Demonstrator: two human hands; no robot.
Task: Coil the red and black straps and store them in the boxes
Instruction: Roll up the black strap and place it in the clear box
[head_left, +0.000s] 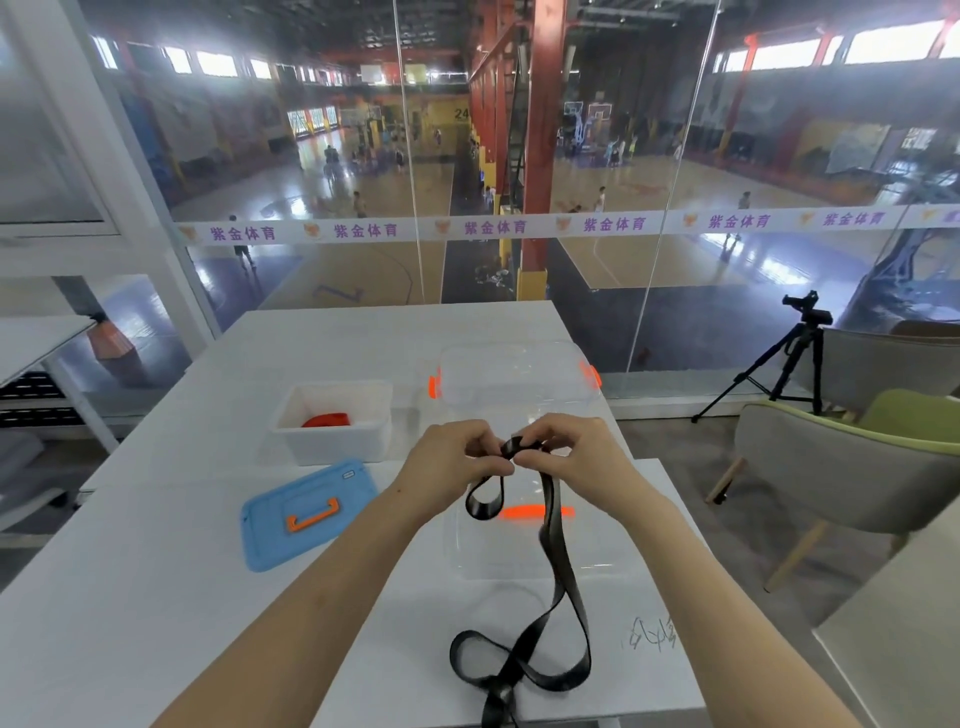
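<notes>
We read "紫金体育" repeated along the window banner (493, 227); the scrawl on the table (156, 597) near its right edge is illegible. Our left hand (447, 467) and right hand (566, 457) both pinch the black strap (550, 519) above the clear box (514, 371); its glossy loops trail past the bottom edge. The red strap (326, 420) lies half-hidden in the white box (332, 423).

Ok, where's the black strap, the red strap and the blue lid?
black strap (549, 519): head view, on the stretch hanging below the hands.
red strap (326, 420): head view, on the coil's top, inside the white box.
blue lid (270, 540): head view, on its flat surface, left of the orange handle.
</notes>
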